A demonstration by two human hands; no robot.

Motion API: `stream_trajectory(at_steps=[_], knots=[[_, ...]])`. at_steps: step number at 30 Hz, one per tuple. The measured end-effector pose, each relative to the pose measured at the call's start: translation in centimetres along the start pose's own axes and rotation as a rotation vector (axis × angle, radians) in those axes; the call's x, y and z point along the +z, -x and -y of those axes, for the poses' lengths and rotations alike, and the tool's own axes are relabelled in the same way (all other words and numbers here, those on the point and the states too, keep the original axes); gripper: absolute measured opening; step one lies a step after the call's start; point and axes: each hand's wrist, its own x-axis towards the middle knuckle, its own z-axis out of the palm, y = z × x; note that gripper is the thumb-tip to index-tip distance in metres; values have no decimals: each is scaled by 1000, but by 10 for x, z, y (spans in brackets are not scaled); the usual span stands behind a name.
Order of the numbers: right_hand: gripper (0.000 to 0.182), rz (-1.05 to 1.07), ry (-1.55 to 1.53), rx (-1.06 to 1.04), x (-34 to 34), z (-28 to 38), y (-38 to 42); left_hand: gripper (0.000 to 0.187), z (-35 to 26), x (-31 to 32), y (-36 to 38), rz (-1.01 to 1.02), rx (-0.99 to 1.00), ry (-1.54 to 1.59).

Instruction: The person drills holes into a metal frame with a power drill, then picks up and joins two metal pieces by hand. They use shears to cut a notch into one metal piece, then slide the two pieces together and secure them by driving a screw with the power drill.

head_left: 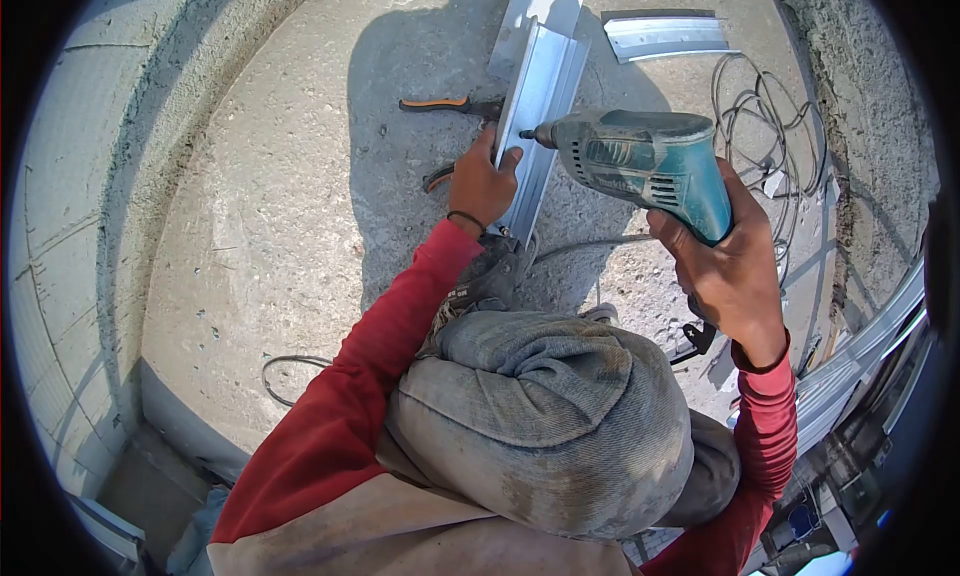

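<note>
My right hand (730, 261) is wrapped round the handle of a teal power drill (650, 161), which points left. Its bit tip meets the face of a silver metal channel (550, 71), held at a steep slant in front of my knees. With fingers and thumb, my left hand (483, 184) grips the channel's left edge, just below and left of the bit. Behind the channel, partly hidden by it, lie snips with black-and-orange handles (436, 105) on the concrete. A flat metal piece (540, 6) shows beyond the channel's far end.
Another short metal piece (668, 38) lies at the far right of the concrete floor (270, 196). A coiled cable (765, 116) rests to the right. Long metal profiles (860, 351) are stacked at lower right. A block wall (65, 206) stands on the left.
</note>
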Motion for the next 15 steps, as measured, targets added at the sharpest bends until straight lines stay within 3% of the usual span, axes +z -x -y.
stream_trajectory(at_steps=[15], knots=[[43,-36,122,-120,10,8,-7,30,-8,1,3,-70,-48,71]])
